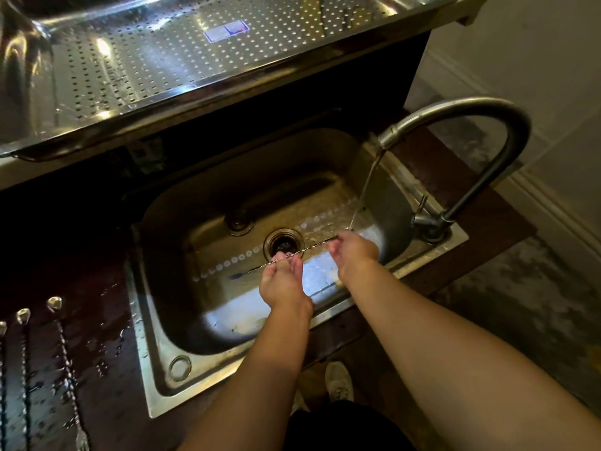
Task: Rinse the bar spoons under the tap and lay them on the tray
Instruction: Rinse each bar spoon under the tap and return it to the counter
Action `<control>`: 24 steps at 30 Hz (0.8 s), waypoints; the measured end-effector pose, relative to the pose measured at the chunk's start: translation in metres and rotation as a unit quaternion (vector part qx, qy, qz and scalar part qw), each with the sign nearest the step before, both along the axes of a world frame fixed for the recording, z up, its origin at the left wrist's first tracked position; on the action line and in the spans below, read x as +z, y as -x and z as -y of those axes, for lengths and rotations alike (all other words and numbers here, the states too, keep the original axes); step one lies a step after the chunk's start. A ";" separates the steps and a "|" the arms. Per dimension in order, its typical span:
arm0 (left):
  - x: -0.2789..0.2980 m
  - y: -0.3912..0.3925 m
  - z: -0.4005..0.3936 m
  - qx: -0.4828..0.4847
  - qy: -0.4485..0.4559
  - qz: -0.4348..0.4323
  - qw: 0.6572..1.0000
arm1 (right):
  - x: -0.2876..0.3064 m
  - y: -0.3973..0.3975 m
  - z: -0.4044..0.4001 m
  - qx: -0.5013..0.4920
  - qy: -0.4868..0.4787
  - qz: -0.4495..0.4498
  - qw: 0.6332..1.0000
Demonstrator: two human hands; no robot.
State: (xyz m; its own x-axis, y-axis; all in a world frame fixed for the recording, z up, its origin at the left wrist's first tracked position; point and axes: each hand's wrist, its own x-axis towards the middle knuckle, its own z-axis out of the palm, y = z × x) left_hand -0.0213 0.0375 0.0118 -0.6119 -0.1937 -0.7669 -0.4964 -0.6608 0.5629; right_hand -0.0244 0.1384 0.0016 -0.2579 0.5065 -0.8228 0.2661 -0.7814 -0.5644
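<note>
I see both hands, left (282, 281) and right (353, 250), pinching one spoon (312, 248) under the tap's (461, 125) stream.

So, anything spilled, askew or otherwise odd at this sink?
Water is splashed over the dark counter left of the sink, around three bar spoons that lie there, not on the perforated tray. Otherwise normal: both hands hold one spoon under the running tap.
</note>
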 end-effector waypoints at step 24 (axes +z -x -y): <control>0.009 -0.005 -0.031 -0.080 -0.075 -0.008 0.994 | 0.010 -0.002 0.016 0.118 -0.097 -0.032 0.988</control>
